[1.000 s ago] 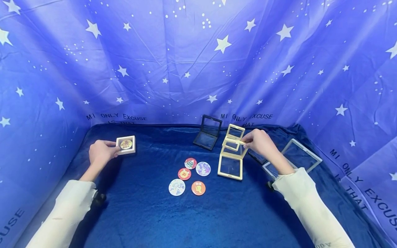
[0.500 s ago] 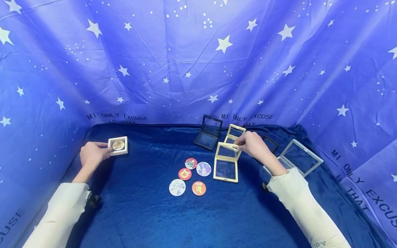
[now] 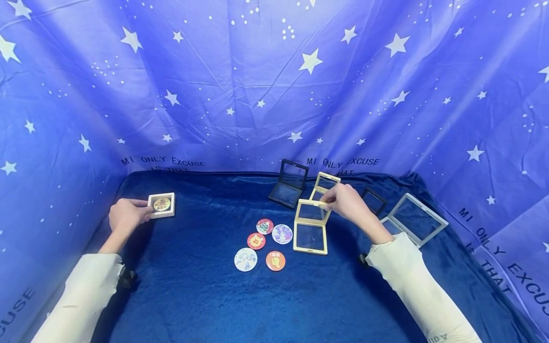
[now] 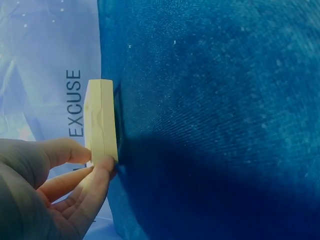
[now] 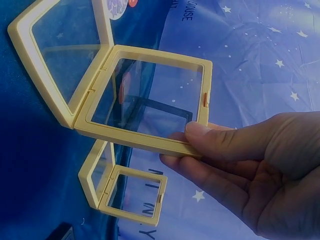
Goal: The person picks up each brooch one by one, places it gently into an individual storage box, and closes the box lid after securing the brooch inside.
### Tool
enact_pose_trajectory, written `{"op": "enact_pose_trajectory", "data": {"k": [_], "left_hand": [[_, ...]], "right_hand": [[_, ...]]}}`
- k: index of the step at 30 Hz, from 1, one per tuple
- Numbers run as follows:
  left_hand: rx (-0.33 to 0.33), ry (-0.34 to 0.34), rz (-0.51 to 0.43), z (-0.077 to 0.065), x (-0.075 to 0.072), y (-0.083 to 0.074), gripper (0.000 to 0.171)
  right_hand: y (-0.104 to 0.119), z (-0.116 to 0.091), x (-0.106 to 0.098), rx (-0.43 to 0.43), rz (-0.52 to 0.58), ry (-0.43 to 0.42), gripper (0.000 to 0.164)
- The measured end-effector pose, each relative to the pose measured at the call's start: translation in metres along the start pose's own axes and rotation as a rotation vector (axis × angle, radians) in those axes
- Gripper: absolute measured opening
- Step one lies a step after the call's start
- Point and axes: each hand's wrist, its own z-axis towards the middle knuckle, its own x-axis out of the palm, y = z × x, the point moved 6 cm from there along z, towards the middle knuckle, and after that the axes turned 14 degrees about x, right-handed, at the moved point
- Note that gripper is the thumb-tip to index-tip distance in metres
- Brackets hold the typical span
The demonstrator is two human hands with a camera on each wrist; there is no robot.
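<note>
At the left of the table, my left hand [image 3: 126, 216] pinches the left side of a small cream display frame [image 3: 161, 205], closed, with a round gold badge inside it. The left wrist view shows thumb and fingers on the end of this frame [image 4: 101, 120], seen edge-on close over the cloth. My right hand [image 3: 347, 205] pinches the raised panel of a larger cream display frame [image 3: 311, 223] by its top corner. That frame stands hinged open, with clear film in both halves and nothing between them. Several round badges [image 3: 276, 261] lie to its left.
Behind the right hand's frame stands a smaller open cream frame [image 5: 132, 192]. An open black frame [image 3: 288, 186] is at the back, another black frame [image 3: 374, 201] behind the right wrist. A large pale grey open frame [image 3: 418, 216] stands at right. Starry curtains surround the blue cloth [image 3: 257, 305].
My left hand has moved left with the small badge frame. The right hand has shifted its open frame left and slightly nearer, still gripping the top corner. The badges stay put.
</note>
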Motion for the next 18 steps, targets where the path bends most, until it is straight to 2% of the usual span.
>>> {"op": "enact_pose_trajectory", "data": {"k": [11, 18], "left_hand": [[-0.020, 0.032, -0.012, -0.0012, 0.0032, 0.0074, 0.039], [-0.024, 0.035, -0.051, 0.0007, 0.0065, 0.0096, 0.038]], "right_hand": [[-0.0006, 0.0003, 0.0019, -0.001, -0.003, 0.007, 0.015], [-0.0003, 0.0009, 0.0019, 0.009, -0.006, 0.011, 0.015]]}}
